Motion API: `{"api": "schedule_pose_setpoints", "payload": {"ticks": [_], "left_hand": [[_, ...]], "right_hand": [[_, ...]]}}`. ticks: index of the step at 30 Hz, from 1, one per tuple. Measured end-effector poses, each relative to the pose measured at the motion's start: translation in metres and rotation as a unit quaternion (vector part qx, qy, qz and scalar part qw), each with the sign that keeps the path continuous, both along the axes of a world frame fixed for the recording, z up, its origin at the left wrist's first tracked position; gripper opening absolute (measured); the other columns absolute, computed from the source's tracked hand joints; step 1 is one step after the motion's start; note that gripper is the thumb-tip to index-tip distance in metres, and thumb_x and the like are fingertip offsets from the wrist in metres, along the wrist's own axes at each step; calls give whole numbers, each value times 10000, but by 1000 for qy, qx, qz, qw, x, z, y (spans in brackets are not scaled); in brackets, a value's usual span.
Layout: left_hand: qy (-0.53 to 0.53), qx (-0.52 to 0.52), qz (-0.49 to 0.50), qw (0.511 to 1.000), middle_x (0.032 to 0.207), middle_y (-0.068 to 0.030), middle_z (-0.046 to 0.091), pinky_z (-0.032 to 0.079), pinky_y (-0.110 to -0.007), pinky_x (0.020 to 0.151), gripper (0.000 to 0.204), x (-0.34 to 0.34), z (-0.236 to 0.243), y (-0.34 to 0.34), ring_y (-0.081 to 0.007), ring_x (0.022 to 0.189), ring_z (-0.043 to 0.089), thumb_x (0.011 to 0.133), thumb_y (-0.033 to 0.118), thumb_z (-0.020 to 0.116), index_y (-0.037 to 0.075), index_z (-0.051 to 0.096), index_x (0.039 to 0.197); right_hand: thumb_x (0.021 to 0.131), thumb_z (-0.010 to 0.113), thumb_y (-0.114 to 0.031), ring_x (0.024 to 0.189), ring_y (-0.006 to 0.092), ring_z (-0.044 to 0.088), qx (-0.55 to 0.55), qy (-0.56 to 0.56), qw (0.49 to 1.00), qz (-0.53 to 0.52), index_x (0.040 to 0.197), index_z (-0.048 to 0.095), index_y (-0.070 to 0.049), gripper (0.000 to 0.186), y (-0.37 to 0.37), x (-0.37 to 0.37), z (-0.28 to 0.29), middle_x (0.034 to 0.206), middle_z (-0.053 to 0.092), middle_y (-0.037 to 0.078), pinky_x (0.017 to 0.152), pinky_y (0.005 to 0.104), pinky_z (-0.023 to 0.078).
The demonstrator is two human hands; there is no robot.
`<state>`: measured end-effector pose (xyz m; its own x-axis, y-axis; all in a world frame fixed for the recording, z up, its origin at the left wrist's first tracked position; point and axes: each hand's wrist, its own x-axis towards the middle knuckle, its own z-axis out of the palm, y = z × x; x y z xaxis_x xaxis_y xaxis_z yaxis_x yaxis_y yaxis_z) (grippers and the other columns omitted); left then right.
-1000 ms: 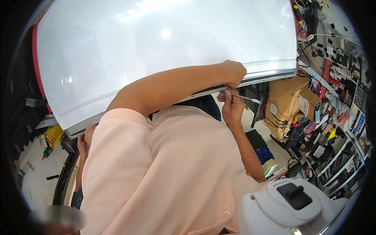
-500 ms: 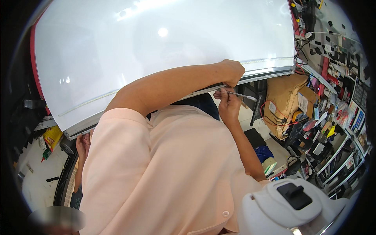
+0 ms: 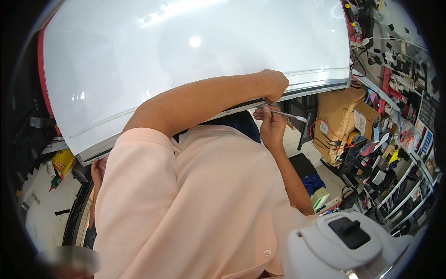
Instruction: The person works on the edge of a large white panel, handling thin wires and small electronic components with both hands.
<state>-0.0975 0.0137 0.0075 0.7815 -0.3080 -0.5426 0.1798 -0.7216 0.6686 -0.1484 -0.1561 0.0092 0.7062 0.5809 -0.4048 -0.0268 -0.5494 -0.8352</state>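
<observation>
Curl of left hand (image 3: pixel 276 85) over white panel (image 3: pixel 209 53), cannot tell its hold; just below, pinch of right hand (image 3: pixel 273 125) on thin rod (image 3: pixel 289 114).

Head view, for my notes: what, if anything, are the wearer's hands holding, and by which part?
The right hand holds a slim pale-tipped tool, by the part away from that tip. Whether the left hand, at the white panel, grips anything is hidden.

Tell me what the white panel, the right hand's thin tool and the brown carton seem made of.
White panel: glossy, perhaps plastic or glass, given its bright reflections.
Thin tool: smooth grey shaft, possibly metal by colour; pale tip unclear.
Brown carton: matte, likely cardboard, from its dull colour and flaps.
</observation>
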Motion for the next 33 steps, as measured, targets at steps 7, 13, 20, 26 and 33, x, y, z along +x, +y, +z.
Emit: {"api": "schedule_pose_setpoints", "payload": {"ticks": [7,13,20,26,33], "left_hand": [[-7,-17,13,1000,880,-192,682,544,-401,684,257,0,-10,-4,-320,838,674,645,52,672,9,697,897],[-10,-14,20,1000,879,-185,684,543,-400,694,271,-2,-12,-4,-322,837,674,639,49,672,9,695,906],[13,-16,16,1000,807,-188,682,542,-401,638,245,-6,-2,2,-311,790,681,585,48,713,-12,695,822],[4,-9,3,1000,811,-197,678,541,-396,644,225,-10,0,4,-318,783,677,600,53,702,-15,694,814],[-19,-21,24,999,834,-210,674,540,-397,650,214,-9,-9,2,-323,792,674,614,57,684,-18,696,814]], "right_hand": [[985,457,-111,691,166,666,-22,7,1000,12,963,529,71,197,7,5,2,776,652,139,656,278,565],[975,486,-120,706,195,675,12,42,998,-36,954,548,72,203,6,2,-3,791,659,152,667,294,565],[987,473,-140,742,226,673,144,211,949,-183,997,521,56,202,-5,-3,-13,835,643,184,709,317,578],[980,481,-130,714,199,679,38,43,997,-46,959,562,57,204,1,-3,-3,792,660,154,667,298,569],[979,481,-126,711,188,678,-27,10,999,21,958,564,59,204,10,0,2,790,664,145,657,287,563]]}}
